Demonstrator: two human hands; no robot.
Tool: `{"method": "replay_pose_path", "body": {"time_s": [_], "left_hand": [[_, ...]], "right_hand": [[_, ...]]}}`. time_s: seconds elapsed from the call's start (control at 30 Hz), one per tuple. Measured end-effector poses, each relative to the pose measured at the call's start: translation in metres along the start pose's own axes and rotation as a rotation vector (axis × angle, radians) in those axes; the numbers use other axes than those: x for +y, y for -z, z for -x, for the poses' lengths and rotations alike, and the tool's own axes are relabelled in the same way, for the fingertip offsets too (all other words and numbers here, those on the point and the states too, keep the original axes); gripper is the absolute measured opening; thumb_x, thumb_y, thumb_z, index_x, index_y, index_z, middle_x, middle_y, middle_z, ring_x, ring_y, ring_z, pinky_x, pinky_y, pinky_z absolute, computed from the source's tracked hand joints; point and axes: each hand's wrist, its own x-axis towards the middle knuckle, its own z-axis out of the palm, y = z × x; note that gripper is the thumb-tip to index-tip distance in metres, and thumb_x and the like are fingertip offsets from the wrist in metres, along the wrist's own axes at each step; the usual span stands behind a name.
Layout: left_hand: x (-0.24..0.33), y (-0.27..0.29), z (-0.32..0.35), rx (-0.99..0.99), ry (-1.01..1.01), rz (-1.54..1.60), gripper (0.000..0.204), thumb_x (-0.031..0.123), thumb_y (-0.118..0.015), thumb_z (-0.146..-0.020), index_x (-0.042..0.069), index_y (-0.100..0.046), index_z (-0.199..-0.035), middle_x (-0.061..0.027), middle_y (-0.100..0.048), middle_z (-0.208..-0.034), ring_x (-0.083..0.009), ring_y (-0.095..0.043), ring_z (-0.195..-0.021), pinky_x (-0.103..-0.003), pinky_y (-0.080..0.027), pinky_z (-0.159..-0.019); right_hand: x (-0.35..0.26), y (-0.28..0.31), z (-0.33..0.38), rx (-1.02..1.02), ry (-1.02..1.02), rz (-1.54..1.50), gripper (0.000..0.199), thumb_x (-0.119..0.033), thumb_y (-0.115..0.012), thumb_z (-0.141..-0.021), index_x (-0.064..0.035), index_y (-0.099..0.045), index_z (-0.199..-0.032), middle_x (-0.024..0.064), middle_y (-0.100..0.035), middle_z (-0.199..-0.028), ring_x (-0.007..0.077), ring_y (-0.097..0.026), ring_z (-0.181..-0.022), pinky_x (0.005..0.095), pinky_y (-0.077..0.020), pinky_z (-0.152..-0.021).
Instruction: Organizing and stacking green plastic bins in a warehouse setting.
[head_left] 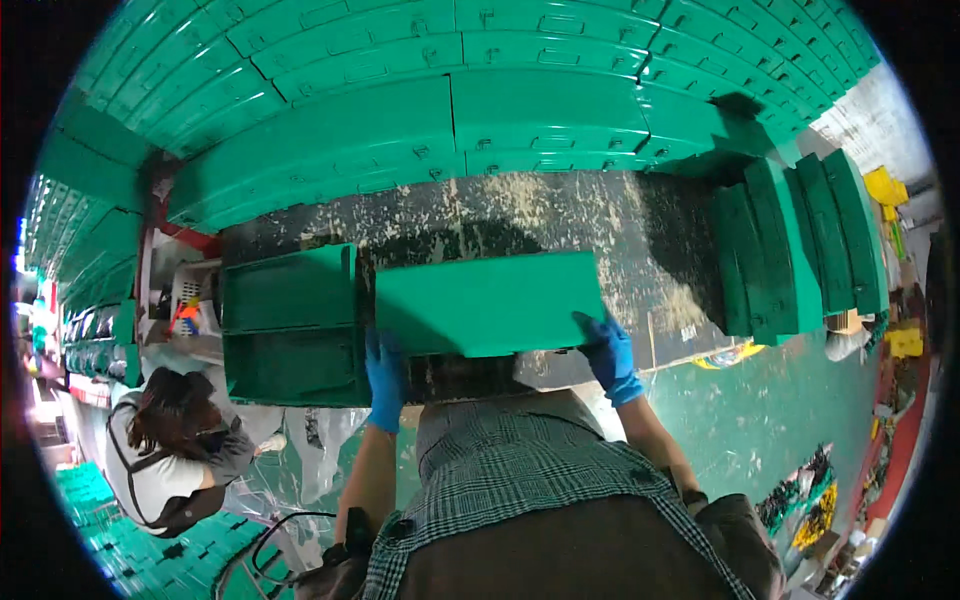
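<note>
I hold a flat green metal panel over a dark, worn workbench. My left hand, in a blue glove, grips the panel's near left corner. In the same kind of glove, my right hand grips its near right corner. The panel lies roughly level, its left edge next to an open green metal box with two compartments.
Long rows of green metal boxes are stacked beyond the bench. More green panels stand on edge at the right. Another person with dark hair crouches at lower left. Green floor at right holds scattered yellow items.
</note>
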Motion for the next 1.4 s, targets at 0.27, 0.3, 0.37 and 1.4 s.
{"method": "replay_pose_path", "body": {"time_s": [0.27,0.3,0.37,1.4], "left_hand": [[0.022,0.079,-0.032,-0.073,-0.051,-0.237,0.037,0.02,-0.05,-0.091,-0.001,-0.051,-0.122,-0.0085,-0.059,-0.11,-0.0145,-0.053,-0.096,-0.028,-0.043,-0.084],[0.031,0.07,-0.029,-0.073,-0.236,-0.37,0.038,0.022,-0.048,-0.092,-0.001,-0.051,-0.122,-0.0089,-0.059,-0.11,-0.0154,-0.054,-0.096,-0.029,-0.043,-0.084],[0.038,0.049,-0.035,-0.134,-0.19,-0.507,0.041,0.027,-0.044,-0.093,0.0,-0.05,-0.123,-0.0092,-0.059,-0.111,-0.0164,-0.054,-0.096,-0.029,-0.043,-0.085],[0.097,0.007,0.017,-0.413,-0.441,-0.571,0.055,0.009,-0.062,-0.078,0.001,-0.043,-0.129,-0.0148,-0.047,-0.125,-0.0217,-0.047,-0.115,-0.031,-0.036,-0.098]], "right_hand": [[-0.045,-0.009,-0.016,-0.106,-0.188,0.209,0.044,-0.036,-0.047,-0.091,-0.0043,-0.052,-0.121,0.006,-0.058,-0.113,0.0154,-0.058,-0.093,0.0313,-0.0441,-0.088],[-0.067,-0.047,-0.019,-0.028,-0.328,-0.169,0.043,-0.037,-0.048,-0.091,-0.0047,-0.053,-0.119,0.0058,-0.057,-0.114,0.0159,-0.058,-0.094,0.032,-0.0458,-0.087],[-0.028,-0.027,-0.032,-0.26,0.128,0.739,0.039,-0.032,-0.053,-0.09,-0.0052,-0.054,-0.117,0.0069,-0.059,-0.111,0.0175,-0.06,-0.092,0.0331,-0.0494,-0.082],[0.026,0.017,-0.062,0.13,-0.18,0.807,0.032,-0.015,-0.065,-0.077,0.0027,-0.06,-0.103,0.0076,-0.064,-0.086,0.0133,-0.059,-0.072,0.0287,-0.0499,-0.062]]}}
